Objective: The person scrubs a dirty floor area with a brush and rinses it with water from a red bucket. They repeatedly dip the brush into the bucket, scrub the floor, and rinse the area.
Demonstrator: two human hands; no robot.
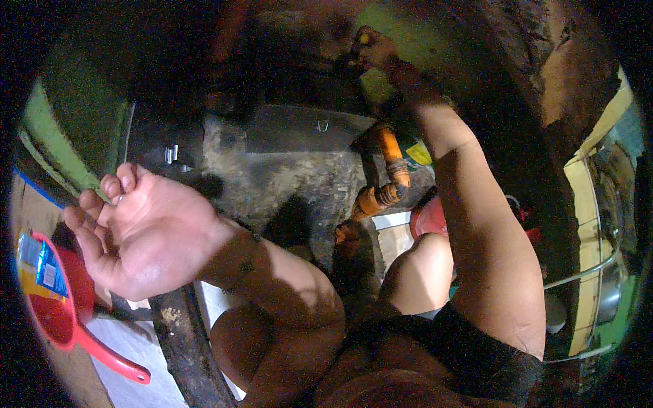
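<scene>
My left hand (148,229) is turned palm up at the left, its fingers loosely curled with nothing plain between them. It is above and to the right of a red plastic dipper (71,306) that holds a blue and yellow packet (48,270). My right arm reaches up into deep shade, where my right hand (375,48) is near a pale green surface (408,38). A small yellow thing (364,38) shows at its fingers; the grip is too dark to make out. An orange pipe with a bend (393,163) runs below that hand.
A stained grey slab (291,178) lies in the middle. A red plastic vessel (428,217) is partly hidden behind my right arm. A dark worn beam (189,341) stands at lower left. Yellow-edged boards (584,214) and a metal pot (609,296) are at the right.
</scene>
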